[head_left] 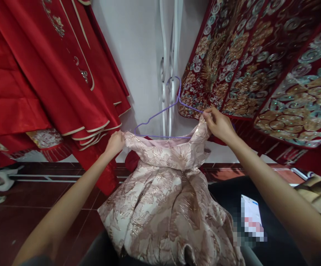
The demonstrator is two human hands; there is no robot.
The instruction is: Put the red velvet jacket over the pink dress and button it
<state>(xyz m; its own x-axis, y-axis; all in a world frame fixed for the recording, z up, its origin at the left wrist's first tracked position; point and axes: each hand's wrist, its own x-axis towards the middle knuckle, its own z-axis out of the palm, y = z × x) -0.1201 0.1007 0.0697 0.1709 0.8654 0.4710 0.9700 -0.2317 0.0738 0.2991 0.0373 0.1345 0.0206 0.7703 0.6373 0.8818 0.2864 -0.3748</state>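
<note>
- White panels (133, 48) with curved white trim (163, 70) are seen behind; dark red tiled floor (74, 210) is crossed by white bars (47, 178).
- Background is flanked by hung clothing: plain red satin garments (52, 81) at picture left, heavily embroidered red garments (240, 70) at picture right.
- Pink-and-gold brocade dress (160, 199) is held up by its top edge, centre, skirt spread toward the bottom of the view.
- Dress shoulder at picture left is gripped by left hand (115, 143).
- Opposite shoulder is pinched by right hand (218, 123), right beside purple hanger (160, 109); whether the wire is gripped too can't be told.
- Hanger's lower bar is seen across the neckline; its ends are partly hidden. Can't be told if the hook is caught on anything.
- Phone (251, 218) is seen on a black surface (282, 221); screen partly pixelated.
- Skirt bottom and both forearms are cut off by the frame.
- White items (2, 184) at far left are blurred.
</note>
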